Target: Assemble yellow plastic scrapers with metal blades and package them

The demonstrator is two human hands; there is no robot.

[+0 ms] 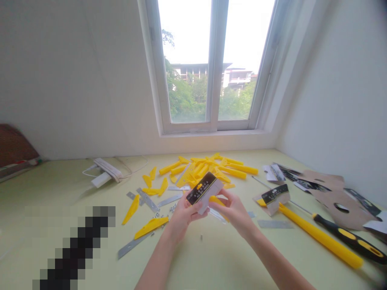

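Note:
A black-and-white packaging card (204, 192) is in my left hand (188, 213), which grips it along its lower left side. Yellow shows through the small cut-out in its black part. My right hand (234, 207) is closed around a yellow scraper handle (218, 200) at the card's lower right edge. The card hides the scraper's head, and fingers cover part of the handle. Behind both hands lies a pile of yellow scraper parts (202, 167). Left of my left hand are a yellow blade holder (151, 228), a metal blade (133, 246) and scattered small screws (157, 215).
On the right lie a carded yellow scraper (320, 233), a black-and-yellow screwdriver (347, 237), a loose blade (275, 224) and several flat packaging cards (329, 197). A white power strip (107, 169) with cables sits at the back left. The window (214, 80) is beyond the table.

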